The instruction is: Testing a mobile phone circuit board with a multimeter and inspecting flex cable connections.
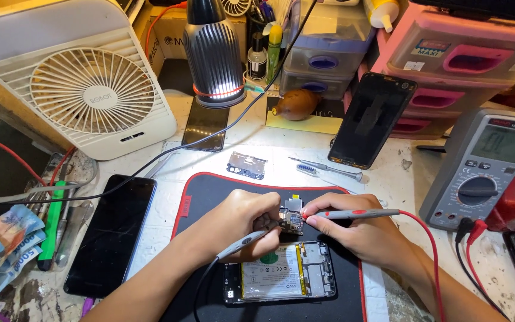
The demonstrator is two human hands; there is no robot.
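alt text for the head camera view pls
Two hands press multimeter probes to a small circuit board: the left hand holds the black probe, the right hand the red probe. An opened phone lies below on a black mat.

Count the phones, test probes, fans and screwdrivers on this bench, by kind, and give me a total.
Phones: 4 – opened phone, dark phone, phone under the lamp, phone leaning on the drawers
Test probes: 2 – grey probe, red probe
Fans: 1 – white fan
Screwdrivers: 1 –
Total: 8
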